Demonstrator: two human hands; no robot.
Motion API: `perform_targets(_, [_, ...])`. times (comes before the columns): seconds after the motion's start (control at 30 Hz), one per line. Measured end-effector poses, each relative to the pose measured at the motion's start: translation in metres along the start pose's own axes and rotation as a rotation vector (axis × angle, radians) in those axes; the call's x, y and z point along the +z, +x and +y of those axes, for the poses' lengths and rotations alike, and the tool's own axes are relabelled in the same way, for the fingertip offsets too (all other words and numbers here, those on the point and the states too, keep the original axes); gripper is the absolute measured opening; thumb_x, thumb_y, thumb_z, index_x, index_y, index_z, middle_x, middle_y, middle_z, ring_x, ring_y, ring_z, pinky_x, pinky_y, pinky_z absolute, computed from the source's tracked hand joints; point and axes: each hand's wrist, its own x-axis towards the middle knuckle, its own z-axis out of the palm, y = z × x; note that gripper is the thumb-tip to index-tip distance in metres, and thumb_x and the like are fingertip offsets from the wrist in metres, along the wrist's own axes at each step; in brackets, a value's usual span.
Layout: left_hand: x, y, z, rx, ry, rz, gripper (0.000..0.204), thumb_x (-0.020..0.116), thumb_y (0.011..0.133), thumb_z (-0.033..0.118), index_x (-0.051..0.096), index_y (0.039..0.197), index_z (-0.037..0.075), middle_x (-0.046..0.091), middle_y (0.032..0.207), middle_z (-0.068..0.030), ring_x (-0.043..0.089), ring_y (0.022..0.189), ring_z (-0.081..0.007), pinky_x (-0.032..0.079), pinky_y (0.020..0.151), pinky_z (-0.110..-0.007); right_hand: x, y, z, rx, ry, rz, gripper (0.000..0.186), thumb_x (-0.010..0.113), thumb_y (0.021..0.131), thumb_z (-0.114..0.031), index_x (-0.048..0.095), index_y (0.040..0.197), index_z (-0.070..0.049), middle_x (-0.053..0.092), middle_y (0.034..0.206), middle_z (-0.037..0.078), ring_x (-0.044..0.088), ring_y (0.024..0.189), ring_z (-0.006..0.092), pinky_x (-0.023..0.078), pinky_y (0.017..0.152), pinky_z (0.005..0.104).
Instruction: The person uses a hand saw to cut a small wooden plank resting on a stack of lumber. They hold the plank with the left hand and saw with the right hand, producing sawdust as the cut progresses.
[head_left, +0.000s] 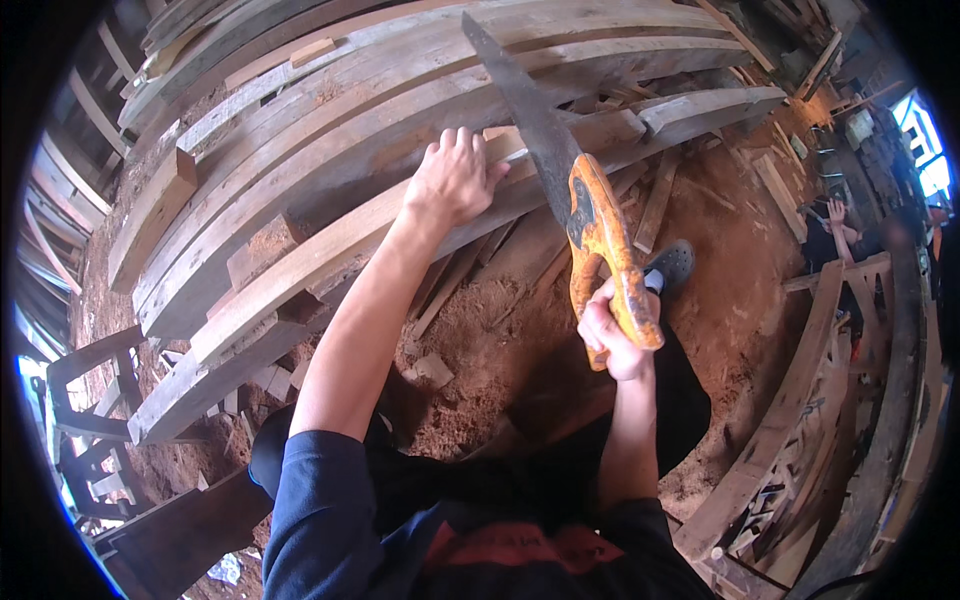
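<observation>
A hand saw (540, 130) with a worn yellow handle is gripped in my right hand (613, 335), its fingers wrapped through the handle. The dark blade slants up and to the left, over the long timbers. My left hand (452, 178) is closed over the upper part of a pale squared wooden beam (340, 240), close to its right end. That beam lies slanting on top of other timbers. The blade passes just right of the beam's end by my left hand; whether it touches the wood I cannot tell.
Several long timbers (400, 110) lie side by side beyond my hands. Sawdust and offcuts cover the brown floor (730, 250). A wooden frame (95, 390) stands at the left. More planks (770, 450) are stacked at the right, where another person's hand (838, 212) shows.
</observation>
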Motion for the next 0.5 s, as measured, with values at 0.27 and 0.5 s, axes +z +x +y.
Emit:
perform_targets(0.27, [0.001,-0.001,0.000,0.033,-0.045,0.003,0.064,0.040,0.096,0.052,0.053,0.112,-0.008,0.057,0.108,-0.0238,0.055,0.107,-0.0356,0.048,0.089,-0.046,0.006,-0.011,-0.019,-0.067,-0.270,-0.001,0.021,0.073,0.081,-0.010,0.056,0.070,-0.005,0.053,0.058,-0.001,0.048,0.052,0.0070,0.036,0.048,0.0256])
perform_targets(0.5, [0.001,-0.004,0.004,0.086,-0.074,0.074,0.059,0.043,0.095,0.053,0.056,0.108,-0.003,0.061,0.104,-0.0191,0.058,0.103,-0.0328,0.049,0.084,-0.044,-0.001,-0.029,0.007,-0.021,0.148,0.127,0.013,0.068,0.083,-0.004,0.056,0.077,-0.002,0.057,0.059,0.003,0.053,0.051,0.0106,0.040,0.049,0.0239])
